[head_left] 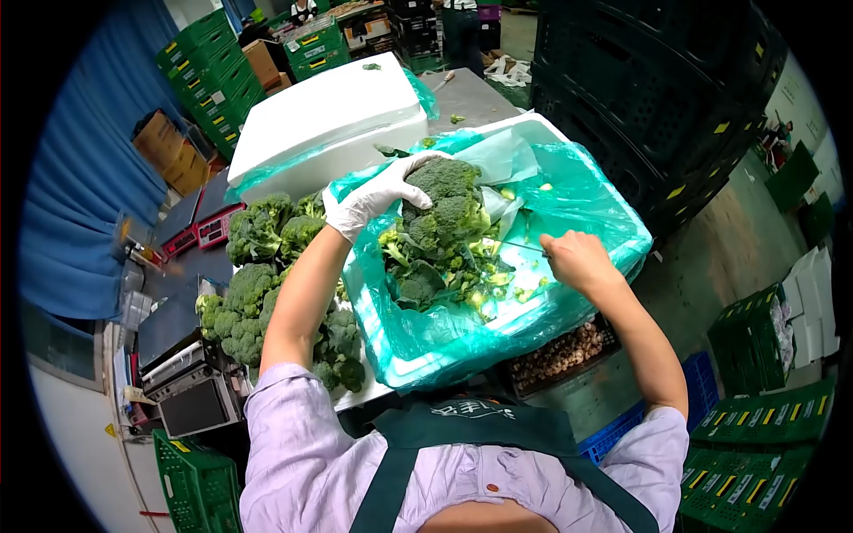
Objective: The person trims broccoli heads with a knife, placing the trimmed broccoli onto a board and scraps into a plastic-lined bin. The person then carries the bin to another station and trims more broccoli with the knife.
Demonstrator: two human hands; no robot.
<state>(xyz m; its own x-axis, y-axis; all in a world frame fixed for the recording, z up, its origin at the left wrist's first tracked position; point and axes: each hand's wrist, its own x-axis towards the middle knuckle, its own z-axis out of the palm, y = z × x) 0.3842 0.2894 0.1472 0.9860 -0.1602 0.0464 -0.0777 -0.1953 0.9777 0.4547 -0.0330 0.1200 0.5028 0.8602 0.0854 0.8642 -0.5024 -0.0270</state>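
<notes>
In a white glove, my left hand [378,197] grips a large head of broccoli [444,200] over the foam box. My bare right hand [575,259] is closed around the handle of a knife [520,246], whose thin blade points left toward the base of that broccoli. Below them, the white foam box [622,202] is lined with a green plastic bag [582,191]. Cut stems and leafy trimmings [475,289] lie inside it. Beside my left forearm, several broccoli heads [249,298] are piled on a white surface.
A closed white foam box [329,115] stands behind on the grey table [484,96]. Red scales [209,229] sit at the left. Tall dark green crates [640,98] rise at the right. A crate of small brown produce [569,355] is below the lined box.
</notes>
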